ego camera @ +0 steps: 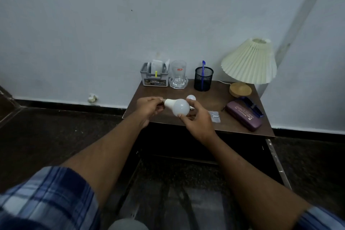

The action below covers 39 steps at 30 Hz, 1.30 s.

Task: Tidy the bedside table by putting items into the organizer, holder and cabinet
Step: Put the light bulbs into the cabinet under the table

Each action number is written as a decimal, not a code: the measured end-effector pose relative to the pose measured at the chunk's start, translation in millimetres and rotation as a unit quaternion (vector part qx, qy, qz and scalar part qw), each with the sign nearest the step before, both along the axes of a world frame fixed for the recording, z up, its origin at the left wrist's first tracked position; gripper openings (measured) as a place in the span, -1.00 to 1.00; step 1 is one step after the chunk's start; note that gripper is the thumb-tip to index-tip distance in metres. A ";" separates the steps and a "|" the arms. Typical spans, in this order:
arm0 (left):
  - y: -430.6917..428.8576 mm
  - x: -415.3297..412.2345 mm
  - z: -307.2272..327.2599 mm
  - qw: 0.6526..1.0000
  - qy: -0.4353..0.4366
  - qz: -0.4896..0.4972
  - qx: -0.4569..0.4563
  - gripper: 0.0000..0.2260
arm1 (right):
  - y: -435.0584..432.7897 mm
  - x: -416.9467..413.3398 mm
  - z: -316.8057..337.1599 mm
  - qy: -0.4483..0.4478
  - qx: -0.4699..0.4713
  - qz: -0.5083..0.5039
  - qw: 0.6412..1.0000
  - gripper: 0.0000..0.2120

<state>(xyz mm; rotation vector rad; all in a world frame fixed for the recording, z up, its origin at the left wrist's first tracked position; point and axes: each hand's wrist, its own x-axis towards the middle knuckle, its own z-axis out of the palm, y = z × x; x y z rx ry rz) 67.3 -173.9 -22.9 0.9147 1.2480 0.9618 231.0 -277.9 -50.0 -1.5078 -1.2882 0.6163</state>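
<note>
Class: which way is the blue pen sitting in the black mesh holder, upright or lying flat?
Upright, leaning slightly. The blue pen stands inside the black mesh holder, its capped top poking above the rim.

Just one cam here, head-mounted and wide-angle, looking forward and down from above and behind both hands. The left hand (pixel 148 107) and right hand (pixel 198 120) sit mid-frame, fairly close, forearms running in from the bottom corners. Past the hands you get the bedside table (pixel 220 97) and the wall (pixel 130 24) behind it. No second view to overlap with.
</note>
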 end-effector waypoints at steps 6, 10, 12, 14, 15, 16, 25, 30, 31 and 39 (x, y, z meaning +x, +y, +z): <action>-32.9 -16.9 12.1 0.998 -0.041 0.028 0.026 -0.89 | -24.6 -10.7 23.5 0.051 -0.013 -0.003 0.999 -0.43; -54.9 -25.9 12.3 0.995 -0.077 0.054 0.020 -0.97 | -41.1 -17.0 32.5 0.087 -0.016 -0.011 0.996 -0.53; -65.1 -32.0 7.9 0.993 -0.093 0.066 0.013 -0.96 | -50.4 -19.8 31.9 0.100 -0.028 -0.013 0.994 -0.59; -75.0 -37.4 1.3 0.992 -0.098 0.075 0.005 -0.94 | -57.8 -22.1 28.4 0.121 -0.039 -0.020 0.992 -0.63; -79.5 -39.5 -2.8 0.992 -0.099 0.080 0.003 -0.93 | -59.8 -22.8 25.3 0.129 -0.045 -0.027 0.990 -0.64; -84.0 -41.1 -7.0 0.991 -0.101 0.087 0.000 -0.93 | -61.3 -24.2 22.3 0.132 -0.048 -0.032 0.989 -0.63; -100.3 -44.8 -47.4 0.992 -0.054 0.115 -0.020 -0.93 | -67.7 -28.2 -8.9 0.120 -0.089 -0.040 0.988 -0.63; -105.8 -46.5 -73.8 0.992 0.007 0.126 -0.028 -0.91 | -67.6 -33.1 -31.1 0.102 -0.106 -0.050 0.988 -0.63; -106.2 -47.5 -78.5 0.991 0.017 0.127 -0.029 -0.92 | -67.2 -34.9 -35.7 0.105 -0.110 -0.050 0.987 -0.62; -102.4 -58.7 -105.3 0.990 0.045 0.131 -0.025 -0.94 | -60.5 -45.3 -69.1 0.091 -0.139 -0.050 0.985 -0.67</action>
